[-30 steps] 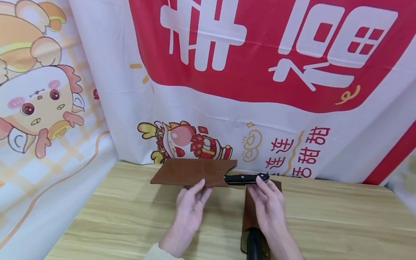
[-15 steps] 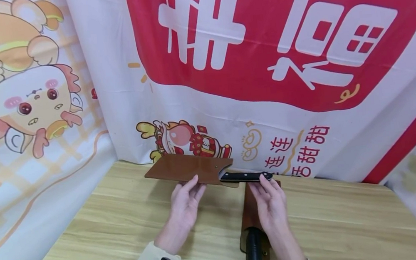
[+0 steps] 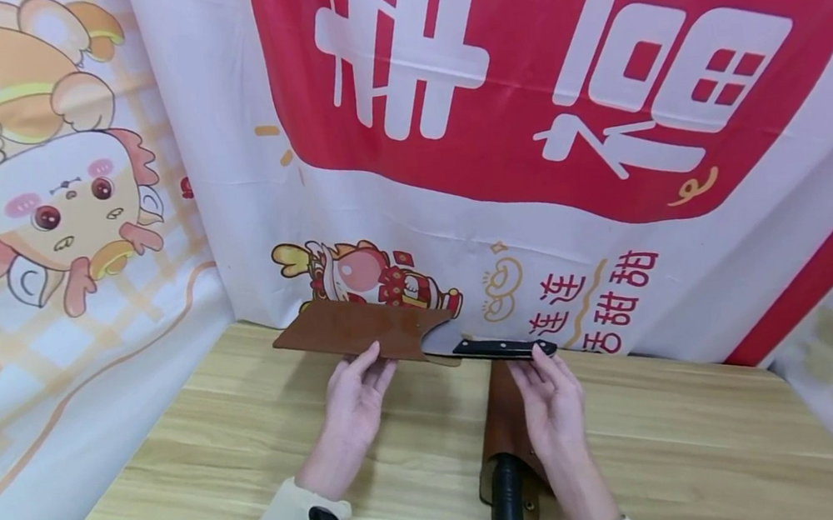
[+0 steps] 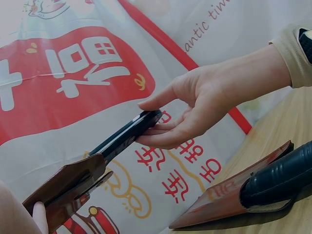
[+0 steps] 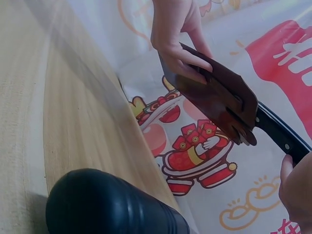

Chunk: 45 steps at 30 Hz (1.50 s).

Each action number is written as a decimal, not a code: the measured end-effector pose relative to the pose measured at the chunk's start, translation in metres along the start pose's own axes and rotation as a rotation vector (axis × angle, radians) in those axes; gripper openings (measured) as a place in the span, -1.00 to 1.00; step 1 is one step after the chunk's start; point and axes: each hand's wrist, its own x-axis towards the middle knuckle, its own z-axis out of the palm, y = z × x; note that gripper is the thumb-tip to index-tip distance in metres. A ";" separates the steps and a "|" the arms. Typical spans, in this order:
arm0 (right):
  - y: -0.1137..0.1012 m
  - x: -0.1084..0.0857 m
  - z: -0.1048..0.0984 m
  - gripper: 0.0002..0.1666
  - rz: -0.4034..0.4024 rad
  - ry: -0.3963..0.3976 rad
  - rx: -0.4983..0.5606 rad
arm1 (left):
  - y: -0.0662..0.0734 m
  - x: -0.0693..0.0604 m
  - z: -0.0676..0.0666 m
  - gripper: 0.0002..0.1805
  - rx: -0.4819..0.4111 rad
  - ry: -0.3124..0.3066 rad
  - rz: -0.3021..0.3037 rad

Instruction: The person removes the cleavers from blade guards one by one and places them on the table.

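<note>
Above the back of the table, the left hand [image 3: 348,409] pinches the lower edge of a brown sheath [image 3: 363,330]. Part of a grey blade [image 3: 443,341] shows between the sheath's notched end and a black riveted handle [image 3: 504,348]. The end of that handle is pinched by the right hand [image 3: 558,414], thumb on top and fingers beneath, as the left wrist view also shows. In the right wrist view, the left hand's [image 5: 178,34] fingers lie across the sheath [image 5: 219,92]; most of the blade is hidden inside.
A second brown sheath [image 3: 502,411] with a thick black handle [image 3: 507,498] lies on the wooden table [image 3: 422,477], beside and partly under the right hand. Printed cloth [image 3: 229,186] hangs behind the table and at its left.
The left hand and sheath have moved left, while the right hand and handle have shifted slightly right. More blade shows between the sheath and handle.
</note>
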 end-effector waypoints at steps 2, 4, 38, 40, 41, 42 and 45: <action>-0.001 0.000 0.000 -0.95 0.000 0.002 0.001 | 0.002 0.000 0.000 -0.73 0.001 0.004 -0.004; -0.003 0.001 0.000 -0.95 0.003 0.002 0.004 | 0.004 0.001 0.000 -0.73 0.007 0.012 -0.011; -0.019 0.003 -0.003 -0.85 0.020 0.024 -0.002 | 0.029 0.005 -0.002 -0.79 -0.020 0.046 -0.010; -0.020 0.002 -0.003 -0.80 0.024 0.031 -0.002 | 0.031 0.005 -0.002 -0.80 -0.023 0.049 -0.009; -0.020 0.002 -0.003 -0.77 0.026 0.032 -0.004 | 0.032 0.006 -0.002 -0.81 -0.025 0.050 -0.009; -0.020 0.002 -0.003 -0.73 0.028 0.034 -0.005 | 0.033 0.006 -0.003 -0.81 -0.029 0.051 -0.008; -0.021 0.001 -0.004 -0.67 0.035 0.037 0.003 | 0.036 0.007 -0.004 -0.82 -0.043 0.051 -0.009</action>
